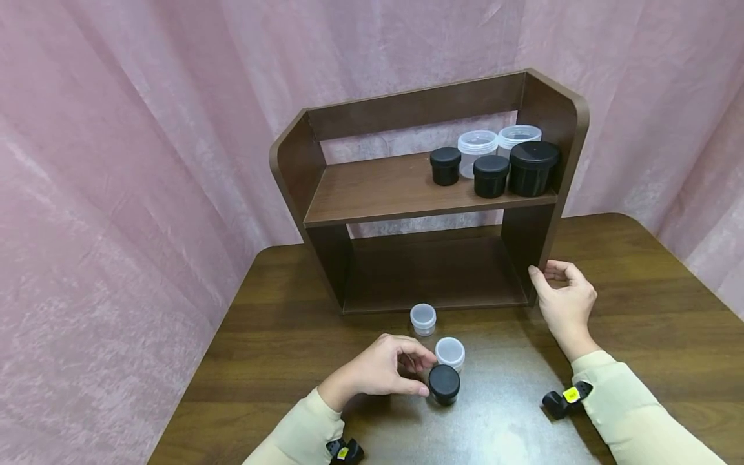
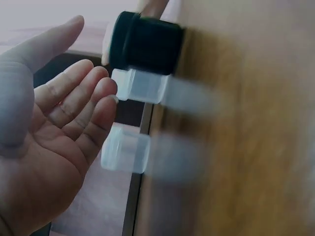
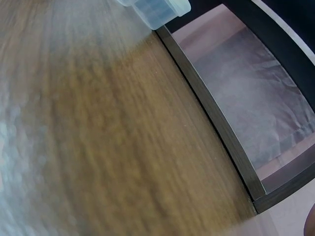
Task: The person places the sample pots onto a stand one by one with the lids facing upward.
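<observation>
On the brown table, three small jars stand in front of a dark wooden shelf unit (image 1: 407,194): a black-lidded jar (image 1: 444,384), a clear jar (image 1: 450,352) behind it, and a second clear jar (image 1: 423,318) nearer the shelf. My left hand (image 1: 423,374) is beside the black jar with fingers loosely curved, holding nothing. The left wrist view shows the open palm (image 2: 54,147), its fingertips close to the black jar (image 2: 145,44) and a clear jar (image 2: 140,86). My right hand (image 1: 549,278) hovers by the shelf's lower right side panel, loosely curled and empty.
The upper shelf board holds three black jars (image 1: 491,175) and two clear jars (image 1: 476,150) at its right end. The lower compartment (image 1: 433,271) holds nothing. Pink curtains hang behind and to both sides. The table edge (image 1: 192,381) runs along the left.
</observation>
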A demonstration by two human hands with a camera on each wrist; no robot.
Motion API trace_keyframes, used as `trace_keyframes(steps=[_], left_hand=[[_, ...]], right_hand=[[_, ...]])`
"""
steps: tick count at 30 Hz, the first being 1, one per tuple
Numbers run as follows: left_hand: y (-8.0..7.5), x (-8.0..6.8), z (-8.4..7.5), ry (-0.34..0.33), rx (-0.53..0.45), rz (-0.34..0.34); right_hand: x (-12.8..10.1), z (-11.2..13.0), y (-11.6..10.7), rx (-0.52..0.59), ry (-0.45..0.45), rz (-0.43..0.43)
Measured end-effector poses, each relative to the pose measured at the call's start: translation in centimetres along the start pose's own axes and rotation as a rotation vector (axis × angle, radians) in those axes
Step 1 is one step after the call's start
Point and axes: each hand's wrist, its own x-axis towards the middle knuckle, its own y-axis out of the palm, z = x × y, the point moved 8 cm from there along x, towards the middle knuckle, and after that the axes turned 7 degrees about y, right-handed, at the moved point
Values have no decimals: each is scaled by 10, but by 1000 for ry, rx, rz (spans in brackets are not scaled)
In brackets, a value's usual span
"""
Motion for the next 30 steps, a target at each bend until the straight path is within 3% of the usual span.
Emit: trace_keyframes(steps=[8,15,23,30], left_hand=[[6,3,0,27,69,9],[7,6,-4,80,195,37],[11,9,-1,49,256,78],[10,12,-3,15,271,75]], right_hand=[[0,-1,-1,0,-3,-8],[0,-1,0,-1,-2,-5],[0,-3,1,-2,-1,-5],[0,-3,0,-5,-7,-11]])
